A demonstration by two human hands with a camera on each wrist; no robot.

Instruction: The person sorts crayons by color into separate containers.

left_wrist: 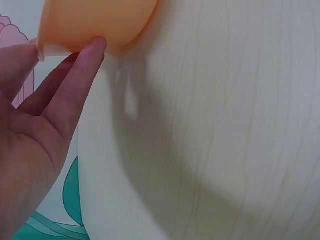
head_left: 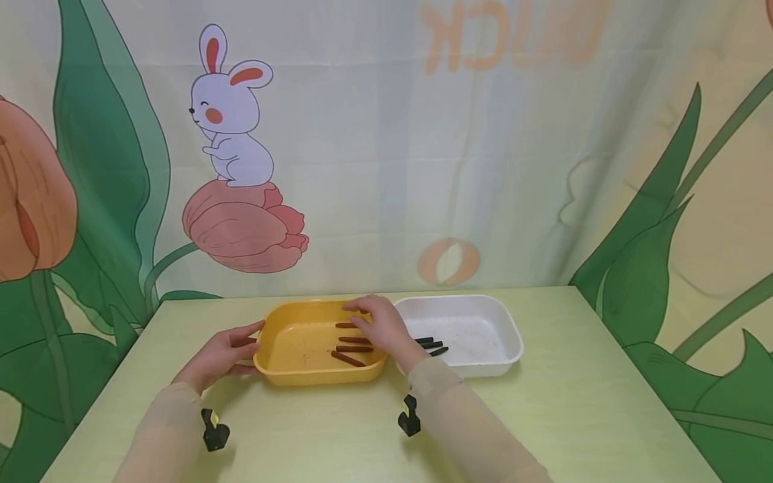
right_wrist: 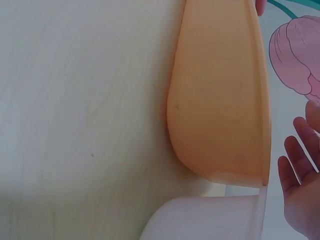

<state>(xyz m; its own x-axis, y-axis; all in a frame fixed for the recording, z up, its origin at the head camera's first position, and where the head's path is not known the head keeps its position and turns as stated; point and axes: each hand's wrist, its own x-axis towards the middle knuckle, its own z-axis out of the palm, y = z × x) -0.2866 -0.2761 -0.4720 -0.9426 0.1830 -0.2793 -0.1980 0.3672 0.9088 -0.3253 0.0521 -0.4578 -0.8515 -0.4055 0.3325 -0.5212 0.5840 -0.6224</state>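
Note:
Along the left end of the yellow tray, my left hand touches the outer wall and rim with straight fingers. My right hand hovers over the tray's right end, its fingers loosely bent and apart, with nothing seen between them. Beneath it, several short brown crayon-like sticks lie roughly sideways on the tray floor. The uppermost stick is partly covered by the right thumb and fingers. In the right wrist view, the right hand shows at the edge, above the tray's rim.
A white tray stands against the yellow tray's right end. Several dark sticks lie in its left part, overlapped by my right wrist. Both trays sit on a pale wood-grain table, near its back edge by a printed curtain.

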